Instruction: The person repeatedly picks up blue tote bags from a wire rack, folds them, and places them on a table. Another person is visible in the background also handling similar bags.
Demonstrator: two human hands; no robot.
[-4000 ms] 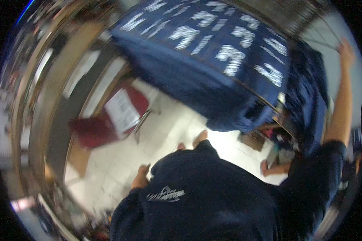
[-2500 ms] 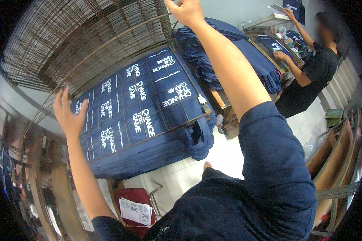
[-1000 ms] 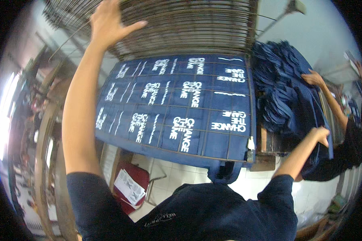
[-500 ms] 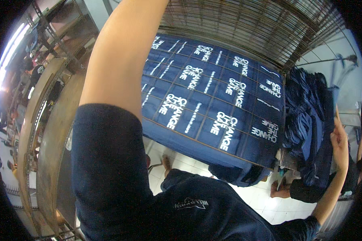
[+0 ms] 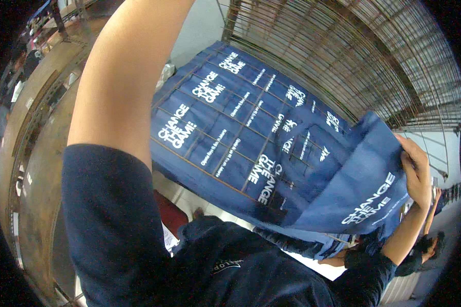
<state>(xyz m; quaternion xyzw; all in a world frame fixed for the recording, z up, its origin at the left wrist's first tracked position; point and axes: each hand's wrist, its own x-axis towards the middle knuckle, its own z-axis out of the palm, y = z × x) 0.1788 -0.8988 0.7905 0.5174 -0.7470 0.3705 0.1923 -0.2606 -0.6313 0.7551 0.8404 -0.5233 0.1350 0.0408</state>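
Note:
My right hand (image 5: 416,166) is closed on the upper edge of a navy fabric piece (image 5: 361,176) with white printed lettering. That piece hangs in a curve over the right part of a wide bed of navy printed fabric (image 5: 235,115). Thin wires of a grid rack (image 5: 225,182) cross over the bed. My left arm (image 5: 120,77) reaches up past the top edge of the picture, so the left hand is out of sight.
Tilted wire racks (image 5: 292,36) rise behind the bed. A long brown bench or beam (image 5: 33,169) runs down the left. At lower right another person's forearm (image 5: 333,260) shows beside the fabric. A red item (image 5: 170,212) sits below the bed's near edge.
My right hand has moved from beside the dark hanging fabric pile to the bed's right side, where it now lifts a printed piece. The view has turned, and the left arm stays raised.

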